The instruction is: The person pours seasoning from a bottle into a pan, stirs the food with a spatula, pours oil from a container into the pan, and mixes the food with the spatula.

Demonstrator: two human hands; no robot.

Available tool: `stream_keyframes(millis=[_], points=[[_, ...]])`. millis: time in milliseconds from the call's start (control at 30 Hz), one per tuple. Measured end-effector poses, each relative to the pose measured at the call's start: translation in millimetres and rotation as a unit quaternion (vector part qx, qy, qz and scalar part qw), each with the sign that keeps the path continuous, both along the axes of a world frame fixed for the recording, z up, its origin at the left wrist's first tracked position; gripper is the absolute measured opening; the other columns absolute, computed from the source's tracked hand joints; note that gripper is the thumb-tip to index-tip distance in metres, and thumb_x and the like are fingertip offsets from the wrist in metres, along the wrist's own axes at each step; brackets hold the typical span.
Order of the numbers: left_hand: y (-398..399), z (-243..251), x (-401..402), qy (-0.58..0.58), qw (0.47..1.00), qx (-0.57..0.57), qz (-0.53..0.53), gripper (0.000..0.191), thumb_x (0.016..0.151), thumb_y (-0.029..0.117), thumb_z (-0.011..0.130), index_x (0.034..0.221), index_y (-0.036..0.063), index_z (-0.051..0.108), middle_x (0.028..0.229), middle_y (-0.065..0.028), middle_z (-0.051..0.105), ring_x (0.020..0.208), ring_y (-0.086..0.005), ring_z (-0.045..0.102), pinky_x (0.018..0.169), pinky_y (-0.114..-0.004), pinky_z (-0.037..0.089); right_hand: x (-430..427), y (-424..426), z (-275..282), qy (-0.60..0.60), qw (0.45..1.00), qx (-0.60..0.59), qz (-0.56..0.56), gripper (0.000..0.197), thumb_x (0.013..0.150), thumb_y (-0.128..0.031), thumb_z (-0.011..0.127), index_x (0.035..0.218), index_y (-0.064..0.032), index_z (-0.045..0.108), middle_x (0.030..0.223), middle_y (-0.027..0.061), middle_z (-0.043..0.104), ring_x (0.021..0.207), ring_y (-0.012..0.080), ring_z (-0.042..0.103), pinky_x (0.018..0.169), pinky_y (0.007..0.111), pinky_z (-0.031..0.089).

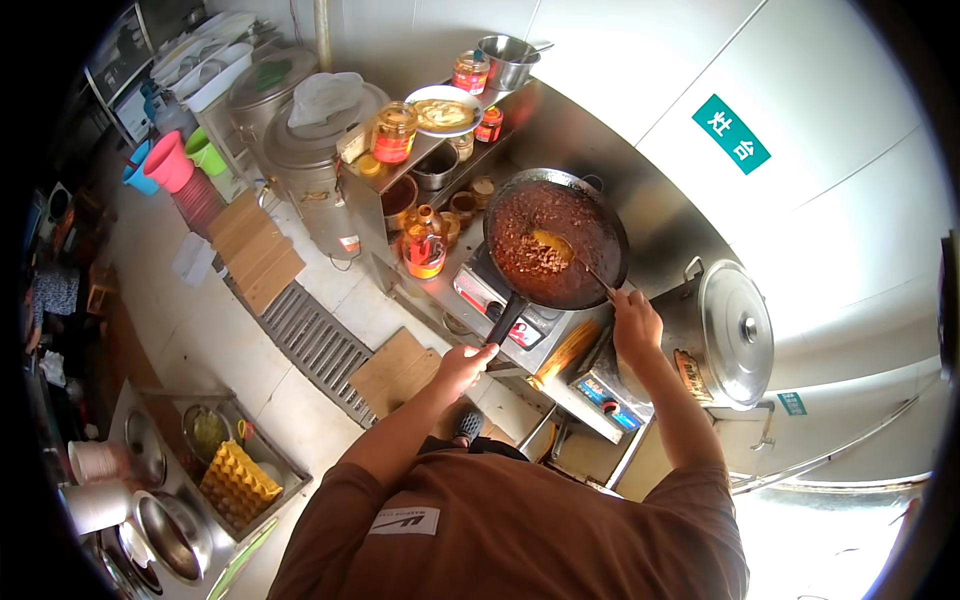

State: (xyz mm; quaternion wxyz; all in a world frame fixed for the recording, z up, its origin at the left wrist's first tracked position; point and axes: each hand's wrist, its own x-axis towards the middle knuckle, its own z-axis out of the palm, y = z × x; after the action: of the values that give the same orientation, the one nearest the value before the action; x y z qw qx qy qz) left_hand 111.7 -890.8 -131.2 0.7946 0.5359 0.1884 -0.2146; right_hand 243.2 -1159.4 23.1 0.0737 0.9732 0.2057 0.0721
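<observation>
A wok full of dark red, oily sauce with minced bits sits on a portable gas stove. My left hand grips the wok's black handle near its end. In my right hand is the thin metal handle of a ladle, which reaches over the wok's near right rim. The ladle's bowl dips into the sauce near the middle, where lighter mince and yellow oil show; its exact shape is partly hidden.
A large lidded steel pot stands right, beside a second stove and a bamboo brush. Left of the wok are an oil bottle and a shelf with jars and a plate. Cardboard and a drain grate cover the floor.
</observation>
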Motion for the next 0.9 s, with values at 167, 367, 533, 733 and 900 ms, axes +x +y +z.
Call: stream_keyframes(millis=[167, 367, 533, 733, 900], points=[[1.0, 4.3, 0.0, 0.021, 0.999, -0.032, -0.016, 0.04, 0.09, 0.044, 0.063, 0.07, 0.0133, 0.046, 0.063, 0.0045, 0.046, 0.05, -0.0037, 0.04, 0.043, -0.02, 0.032, -32.7, -9.1, -10.7, 0.049, 0.996, 0.062, -0.03, 0.038, 0.08, -0.001, 0.054, 0.115, -0.0154, 0.053, 0.1, 0.0112, 0.052, 0.096, 0.0307, 0.057, 0.077, 0.041, 0.052], [-1.1, 12.8, -1.8, 0.038, 0.999, 0.03, -0.002, 0.039, 0.088, 0.047, 0.063, 0.074, 0.0124, 0.051, 0.065, 0.0044, 0.048, 0.051, -0.0033, 0.04, 0.045, -0.019, 0.034, -47.5, -0.3, -29.7, 0.117, 0.98, 0.137, -0.08, 0.035, 0.081, -0.004, 0.053, 0.114, -0.0165, 0.058, 0.103, 0.0152, 0.054, 0.093, 0.0346, 0.059, 0.078, 0.043, 0.051], [-4.0, 15.1, -0.8, 0.041, 0.999, 0.027, 0.0, 0.04, 0.087, 0.049, 0.064, 0.078, 0.011, 0.054, 0.068, 0.004, 0.05, 0.052, -0.0028, 0.041, 0.045, -0.019, 0.036, -26.9, -19.1, -92.0, 0.216, 0.911, 0.325, -0.133, 0.047, 0.074, -0.01, 0.056, 0.12, -0.0163, 0.058, 0.1, 0.0181, 0.063, 0.094, 0.0363, 0.061, 0.081, 0.041, 0.049], [-1.1, 3.9, -3.0, 0.049, 0.998, 0.04, 0.007, 0.041, 0.086, 0.05, 0.064, 0.082, 0.0103, 0.056, 0.069, 0.0041, 0.05, 0.053, -0.0028, 0.041, 0.047, -0.018, 0.036, -13.3, -2.1, -111.3, 0.19, 0.894, 0.364, -0.177, 0.043, 0.075, -0.015, 0.057, 0.118, -0.0113, 0.059, 0.098, 0.0207, 0.065, 0.094, 0.0394, 0.061, 0.082, 0.046, 0.048], [-7.6, 15.4, -2.8, 0.063, 0.993, 0.096, 0.019, 0.044, 0.086, 0.053, 0.064, 0.084, 0.0095, 0.057, 0.07, 0.0037, 0.052, 0.054, -0.0029, 0.043, 0.048, -0.018, 0.038, 5.0, -5.6, -125.0, 0.159, 0.893, 0.374, -0.193, 0.043, 0.075, -0.015, 0.056, 0.118, -0.0096, 0.059, 0.099, 0.0208, 0.065, 0.095, 0.0387, 0.061, 0.084, 0.045, 0.048]])
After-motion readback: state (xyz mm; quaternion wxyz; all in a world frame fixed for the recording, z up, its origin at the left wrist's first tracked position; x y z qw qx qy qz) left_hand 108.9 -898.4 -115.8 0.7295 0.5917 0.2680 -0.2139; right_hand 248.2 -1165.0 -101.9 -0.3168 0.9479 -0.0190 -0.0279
